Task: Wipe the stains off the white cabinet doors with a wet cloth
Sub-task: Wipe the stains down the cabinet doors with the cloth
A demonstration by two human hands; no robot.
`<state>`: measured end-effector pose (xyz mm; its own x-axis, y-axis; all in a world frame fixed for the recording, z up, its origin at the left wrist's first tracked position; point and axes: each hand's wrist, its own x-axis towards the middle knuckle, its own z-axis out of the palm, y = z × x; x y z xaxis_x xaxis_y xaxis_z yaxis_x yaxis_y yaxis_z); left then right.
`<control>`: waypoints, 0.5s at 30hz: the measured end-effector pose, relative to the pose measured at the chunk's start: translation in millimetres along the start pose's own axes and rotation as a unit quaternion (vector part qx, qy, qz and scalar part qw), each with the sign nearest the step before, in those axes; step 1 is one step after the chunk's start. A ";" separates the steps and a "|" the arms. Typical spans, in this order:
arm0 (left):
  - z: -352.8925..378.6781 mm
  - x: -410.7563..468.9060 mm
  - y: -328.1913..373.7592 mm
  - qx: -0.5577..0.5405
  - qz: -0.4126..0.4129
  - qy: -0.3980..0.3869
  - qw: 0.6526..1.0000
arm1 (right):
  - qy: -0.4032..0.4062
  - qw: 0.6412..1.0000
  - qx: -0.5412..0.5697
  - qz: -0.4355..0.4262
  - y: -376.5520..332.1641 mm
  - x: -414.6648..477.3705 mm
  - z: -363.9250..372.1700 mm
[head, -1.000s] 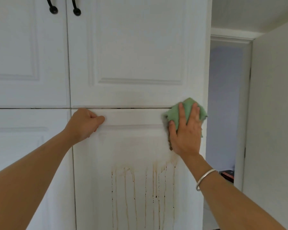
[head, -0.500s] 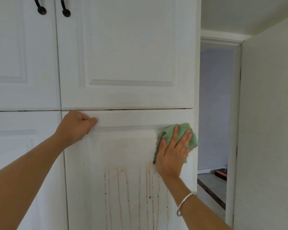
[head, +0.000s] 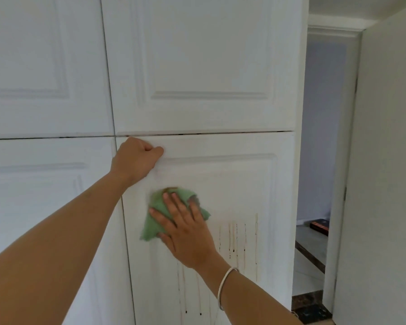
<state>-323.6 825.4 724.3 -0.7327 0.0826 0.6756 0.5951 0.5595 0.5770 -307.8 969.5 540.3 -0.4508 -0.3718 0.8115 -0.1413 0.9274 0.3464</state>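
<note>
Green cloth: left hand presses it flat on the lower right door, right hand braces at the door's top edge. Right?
Hands are swapped. The head view shows the right hand pressing the green cloth flat on the lower right door, while the left hand braces at the door's top edge.

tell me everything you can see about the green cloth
The green cloth is a soft, crumpled rag, pale green with a brownish smear at its top edge. It lies flat against the lower right cabinet door, pressed there by the right hand, whose spread fingers cover its middle. Its edges look motion-blurred.
</note>
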 end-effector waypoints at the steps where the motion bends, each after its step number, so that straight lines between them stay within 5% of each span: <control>1: -0.5 0.2 -1.1 -0.005 0.001 -0.003 1.000 | -0.007 0.999 -0.015 -0.032 -2.2 -0.1 2.1; 6: -2.5 0.7 -0.8 -0.008 0.012 -0.016 1.000 | 0.017 0.998 -0.026 -0.052 23.1 -7.7 2.0; 15: 1.2 -2.6 -6.6 -0.021 0.032 -0.011 0.999 | 0.079 0.952 0.041 0.293 111.5 -49.1 -13.0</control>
<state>-326.1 822.5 718.1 -0.6995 0.1351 0.7017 0.6539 0.5171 0.5523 -290.0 1090.6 545.2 -0.3358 0.2143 0.9172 0.0231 0.9753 -0.2195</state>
